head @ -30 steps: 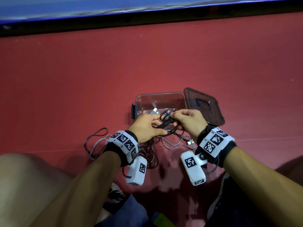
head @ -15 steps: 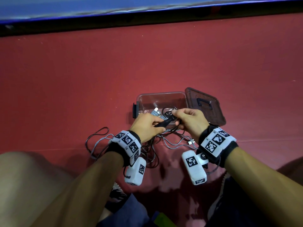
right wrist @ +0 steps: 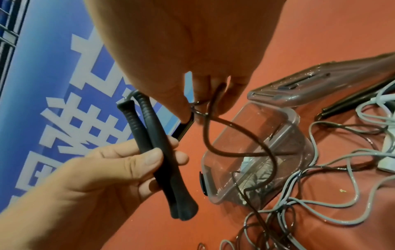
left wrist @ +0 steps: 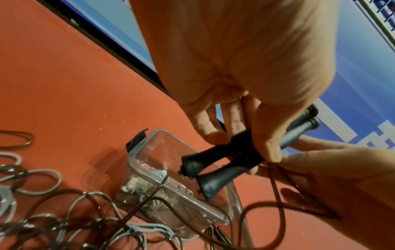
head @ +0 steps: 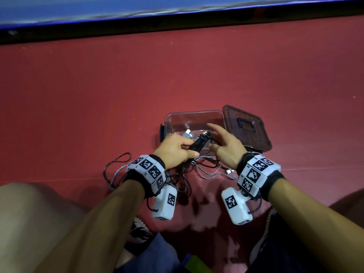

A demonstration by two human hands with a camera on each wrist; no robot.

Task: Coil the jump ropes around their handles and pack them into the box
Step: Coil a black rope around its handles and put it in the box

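While the left hand (head: 175, 149) grips the pair of black handles (right wrist: 159, 152) side by side, thumb across the front and fingers curled behind, the right hand (head: 226, 148) has loosened: half a second ago it was bunched against the handle tips, and now its fingers fan out in the head view, only a finger and thumb pinching the dark rope (right wrist: 215, 123) near the handles' far end. No turns lie on the handles yet, so that reads as the first wrap of this rope being set up rather than finished. Beyond the hands sits the clear box (head: 195, 117), open, its brown lid (head: 248, 131) leaning beside it, with one grey rope bundle (left wrist: 147, 186) already coiled inside. Only the right wrist view shows the pinch itself and the dark loop hanging over the box; the head view hides it behind the knuckles. Only the left wrist view shows the packed bundle's windings and the loose grey rope (left wrist: 47, 189) tangled on the red floor (head: 177, 75).
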